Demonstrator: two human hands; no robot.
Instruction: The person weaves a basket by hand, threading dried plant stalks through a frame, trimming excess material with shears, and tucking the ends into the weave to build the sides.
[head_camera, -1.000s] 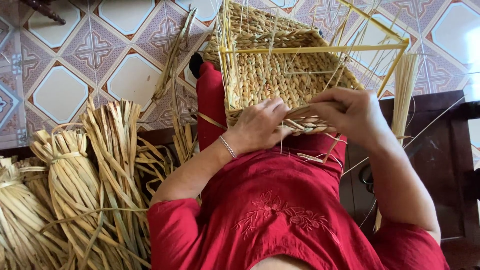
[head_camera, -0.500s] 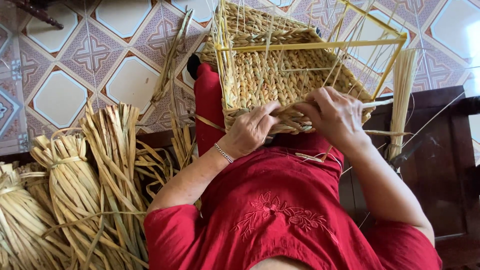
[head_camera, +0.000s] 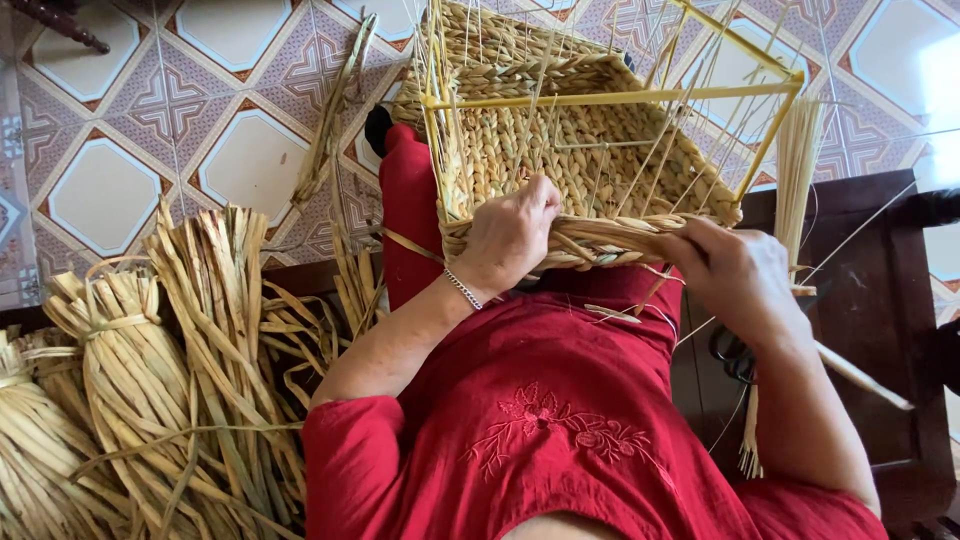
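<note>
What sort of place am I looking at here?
Probably a home basket-weaving spot: patterned floor tiles, tied bundles of dried straw, and a half-woven basket on a yellow wire frame in the lap.

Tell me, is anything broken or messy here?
Nothing looks broken. The woven basket is only part done, so loose straw ends stick out near its yellow wire frame. The left hand and right hand grip its rim. Some dried straw bundles lie loose beside the person.

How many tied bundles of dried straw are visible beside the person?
3, all at the left: one bundle upright, a taller one beside it, and another cut by the frame edge. More may lie outside the view.
</note>
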